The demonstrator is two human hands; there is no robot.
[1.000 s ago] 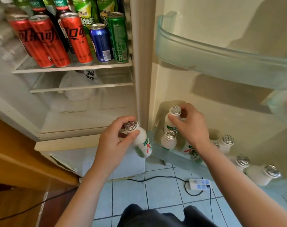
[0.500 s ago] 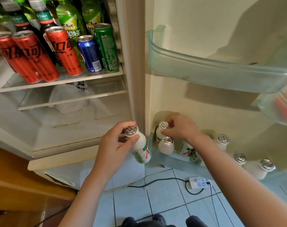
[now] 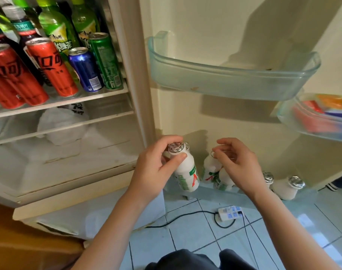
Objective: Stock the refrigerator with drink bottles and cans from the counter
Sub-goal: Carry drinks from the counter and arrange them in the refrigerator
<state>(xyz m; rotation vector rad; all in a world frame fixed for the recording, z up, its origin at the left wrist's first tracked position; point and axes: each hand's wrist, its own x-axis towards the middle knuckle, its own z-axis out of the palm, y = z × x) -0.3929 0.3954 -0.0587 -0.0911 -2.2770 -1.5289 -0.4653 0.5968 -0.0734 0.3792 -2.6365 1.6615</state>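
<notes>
Head view: left hand [image 3: 156, 169] grips one white drink bottle [image 3: 186, 175] around its neck, tilted, just in front of the lower door shelf [image 3: 244, 194]. Right hand [image 3: 239, 164] is loosely curled and holds nothing, its thumb just beside the foil cap of a shelved bottle [image 3: 209, 168]. Cans [image 3: 51, 69] stand on the refrigerator shelf [image 3: 68, 103].

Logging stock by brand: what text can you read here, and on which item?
"口可": red can.
"冰绿茶": green bottle.
Blue can, green can, white bottle: print too blurred to read.
</notes>
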